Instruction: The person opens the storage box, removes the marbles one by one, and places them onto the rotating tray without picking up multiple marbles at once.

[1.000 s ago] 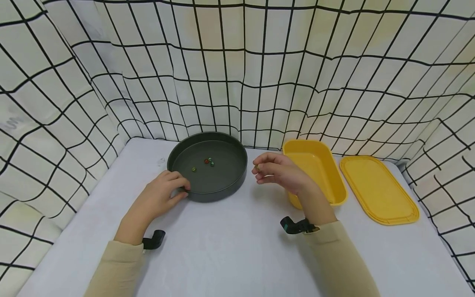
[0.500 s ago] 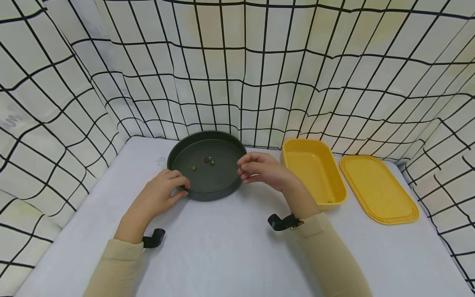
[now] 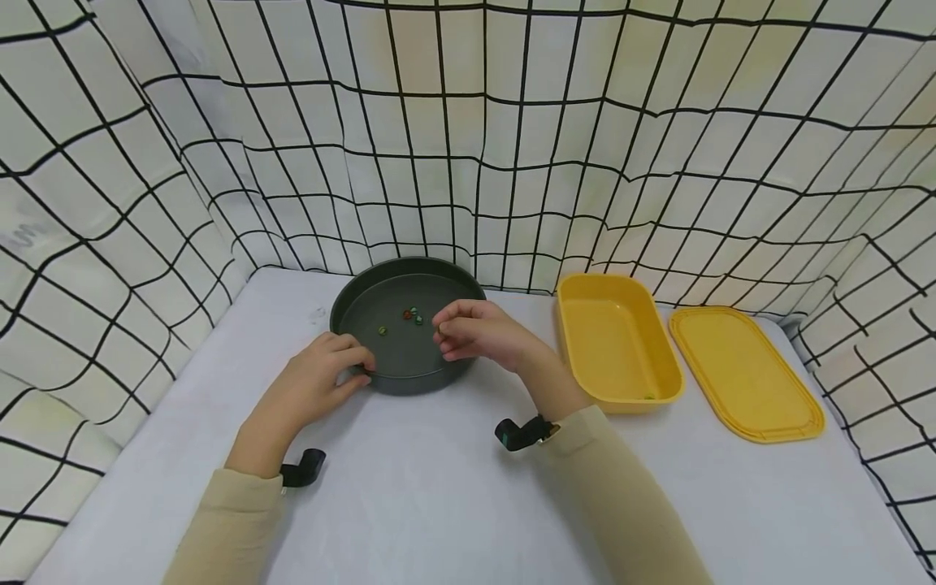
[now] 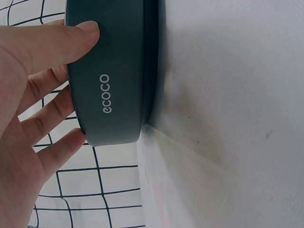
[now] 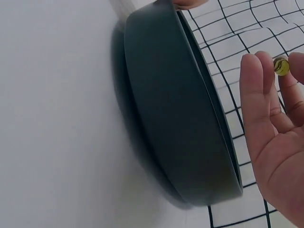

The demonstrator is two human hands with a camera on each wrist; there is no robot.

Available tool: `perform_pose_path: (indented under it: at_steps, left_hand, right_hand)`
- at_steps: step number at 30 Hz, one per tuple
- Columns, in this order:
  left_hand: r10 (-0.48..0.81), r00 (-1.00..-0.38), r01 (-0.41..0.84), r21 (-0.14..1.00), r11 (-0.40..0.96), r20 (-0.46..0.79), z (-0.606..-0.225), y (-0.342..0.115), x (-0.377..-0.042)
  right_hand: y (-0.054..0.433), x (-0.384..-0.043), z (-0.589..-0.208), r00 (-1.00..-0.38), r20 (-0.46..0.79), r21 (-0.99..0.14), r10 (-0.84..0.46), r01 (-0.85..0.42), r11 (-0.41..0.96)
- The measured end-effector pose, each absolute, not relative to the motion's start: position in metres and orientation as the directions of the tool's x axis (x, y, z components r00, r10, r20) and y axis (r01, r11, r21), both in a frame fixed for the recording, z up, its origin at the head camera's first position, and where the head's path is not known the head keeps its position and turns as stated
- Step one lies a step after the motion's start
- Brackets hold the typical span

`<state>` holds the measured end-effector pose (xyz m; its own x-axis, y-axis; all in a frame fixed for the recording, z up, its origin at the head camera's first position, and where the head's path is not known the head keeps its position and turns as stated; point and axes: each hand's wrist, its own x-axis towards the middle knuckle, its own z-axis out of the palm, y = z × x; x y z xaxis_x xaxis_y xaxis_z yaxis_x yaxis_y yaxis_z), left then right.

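Note:
A round dark green basin [image 3: 409, 357], marked "ecoco" on its wall in the left wrist view, stands on the white table. My left hand [image 3: 318, 378] grips its near-left rim, thumb [image 4: 85, 40] on the outer wall and fingers on the rim's far side. Over the basin's right part, my right hand [image 3: 478, 331] pinches a yellow-green marble [image 5: 281, 66] between thumb and fingertips. Inside the basin lie a yellow-green marble [image 3: 383, 331], a reddish one [image 3: 406, 314] and a couple of green ones [image 3: 419, 320].
A yellow rectangular box [image 3: 621, 341] sits right of the basin, with a small greenish thing [image 3: 649, 397] at its near end. Its yellow lid [image 3: 746, 374] lies flat farther right. Black netting [image 3: 475, 130] over white sheeting walls the back and sides.
My right hand has moved left with the marble, from beside the yellow box to over the basin. My left hand keeps its place on the rim.

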<state>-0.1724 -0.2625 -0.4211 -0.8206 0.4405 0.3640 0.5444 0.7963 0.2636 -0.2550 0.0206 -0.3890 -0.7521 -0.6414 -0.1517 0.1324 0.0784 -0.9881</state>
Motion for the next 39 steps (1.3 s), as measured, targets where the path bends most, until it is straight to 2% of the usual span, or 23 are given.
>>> perform_pose_path:
  at_steps: [7, 13, 17, 25, 32, 35, 39]
  left_hand:
    - [0.446, -0.814, 0.553, 0.261, 0.791, 0.372, -0.421, -0.263, -0.173]
    - [0.446, -0.817, 0.549, 0.257, 0.795, 0.366, -0.42, -0.263, -0.173]
    - [0.437, -0.826, 0.537, 0.26, 0.803, 0.357, -0.419, -0.264, -0.172]
    - [0.439, -0.827, 0.537, 0.264, 0.801, 0.351, -0.421, -0.264, -0.173]
    - [0.445, -0.82, 0.546, 0.257, 0.797, 0.36, -0.421, -0.263, -0.173]
    - [0.448, -0.818, 0.549, 0.254, 0.796, 0.362, -0.421, -0.263, -0.172]
    - [0.447, -0.817, 0.549, 0.254, 0.796, 0.364, -0.42, -0.263, -0.172]
  right_hand:
    - [-0.005, -0.262, -0.396, -0.758, -0.183, -0.982, -0.626, 0.17, 0.082]
    - [-0.019, -0.264, -0.407, -0.81, -0.177, -0.984, -0.559, 0.139, 0.109]
    - [-0.026, -0.261, -0.409, -0.834, -0.149, -0.982, -0.531, 0.064, 0.175]
    - [-0.031, -0.258, -0.409, -0.859, -0.13, -0.896, -0.496, -0.113, 0.43]
    - [-0.035, -0.252, -0.412, -0.851, -0.053, -0.712, -0.522, -0.334, 0.618]
    - [-0.036, -0.251, -0.411, -0.832, -0.057, -0.66, -0.552, -0.383, 0.646]
    - [-0.036, -0.25, -0.41, -0.828, -0.046, -0.667, -0.558, -0.391, 0.634]
